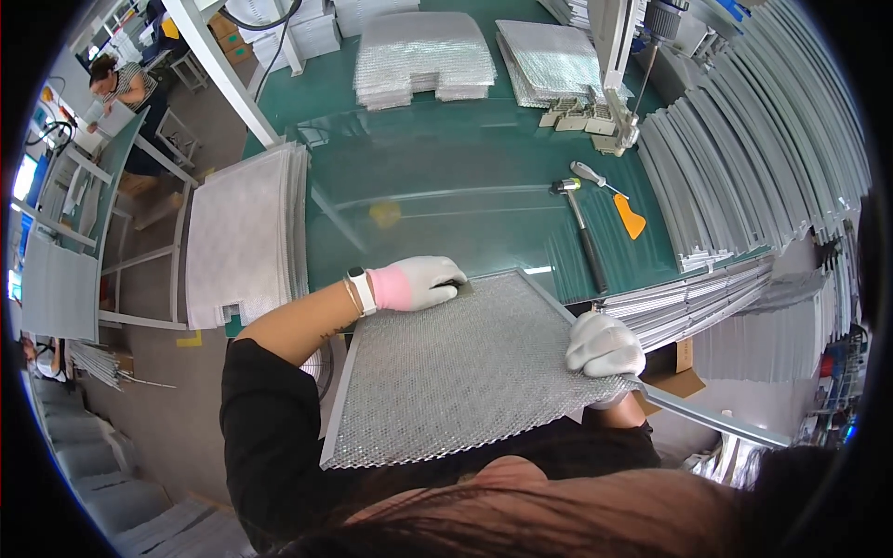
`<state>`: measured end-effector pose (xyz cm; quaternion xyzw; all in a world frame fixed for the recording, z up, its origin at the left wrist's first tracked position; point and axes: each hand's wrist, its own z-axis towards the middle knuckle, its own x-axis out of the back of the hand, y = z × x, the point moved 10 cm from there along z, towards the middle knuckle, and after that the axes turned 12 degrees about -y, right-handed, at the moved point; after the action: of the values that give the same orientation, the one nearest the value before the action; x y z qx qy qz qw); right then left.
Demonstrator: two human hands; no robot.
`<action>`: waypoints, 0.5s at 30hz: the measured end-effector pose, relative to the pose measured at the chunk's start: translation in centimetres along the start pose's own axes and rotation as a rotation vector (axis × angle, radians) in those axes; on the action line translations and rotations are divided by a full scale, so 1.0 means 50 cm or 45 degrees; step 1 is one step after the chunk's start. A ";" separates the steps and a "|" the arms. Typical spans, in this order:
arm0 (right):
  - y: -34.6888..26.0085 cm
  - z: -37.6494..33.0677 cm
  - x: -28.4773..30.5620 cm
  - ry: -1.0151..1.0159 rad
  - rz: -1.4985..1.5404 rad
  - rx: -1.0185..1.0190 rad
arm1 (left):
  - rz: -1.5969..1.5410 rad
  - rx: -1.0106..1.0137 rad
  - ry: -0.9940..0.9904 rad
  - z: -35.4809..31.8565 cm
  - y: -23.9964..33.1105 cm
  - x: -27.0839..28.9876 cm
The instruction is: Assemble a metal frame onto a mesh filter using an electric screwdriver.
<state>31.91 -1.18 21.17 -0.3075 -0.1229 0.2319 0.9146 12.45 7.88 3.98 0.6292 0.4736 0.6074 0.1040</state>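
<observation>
A silver metal mesh filter panel tilts in front of me, its far edge at the green table's near edge. Thin metal frame strips run along its left, far and right sides; the near mesh edge is bare and wavy. One frame strip juts out to the right, away from the mesh. My left hand, in a white glove with a pink cuff, is closed at the far edge by a small greyish piece I cannot make out. My gloved right hand grips the panel's right side.
A mallet, a screwdriver and an orange flat piece lie on the green table. Mesh stacks stand at the back, white sheets left, metal strips right. A person sits far left.
</observation>
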 end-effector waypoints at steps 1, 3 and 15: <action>0.003 0.006 -0.001 -0.018 -0.013 -0.008 | -0.087 0.001 -0.002 0.002 -0.010 -0.001; -0.006 0.007 0.000 -0.025 -0.037 0.009 | -0.027 0.028 0.038 0.017 -0.020 0.004; -0.002 0.003 -0.003 -0.034 -0.007 0.009 | 0.002 0.438 -0.671 0.159 -0.080 0.008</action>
<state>31.77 -1.24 21.31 -0.3006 -0.1353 0.2340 0.9147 17.35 13.81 -0.51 0.7737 0.5258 0.3345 0.1146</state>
